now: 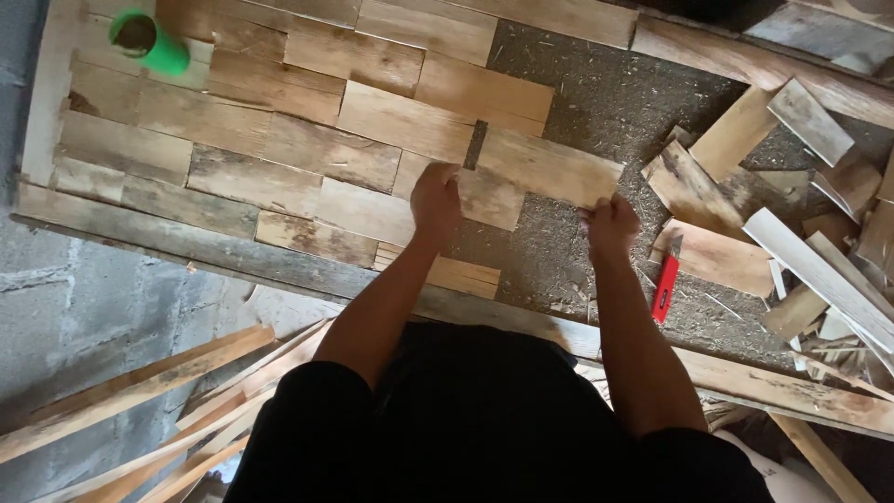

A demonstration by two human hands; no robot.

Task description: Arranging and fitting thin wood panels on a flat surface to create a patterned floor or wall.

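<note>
A light wooden plank piece (545,166) lies on a dark gritty board (596,102), at the right end of a patchwork of fitted wood pieces (279,140). My left hand (436,197) rests on the plank's left end, fingers curled over the edge of the neighbouring piece. My right hand (609,224) grips the plank's lower right corner with curled fingers. A narrow dark gap (475,144) shows between this plank and the piece to its left.
A green tube (149,42) lies at the top left on the wood pieces. A red-handled tool (665,284) rests on the dark board right of my right hand. Loose wood offcuts (801,205) pile up at the right; long slats (140,410) lean at lower left.
</note>
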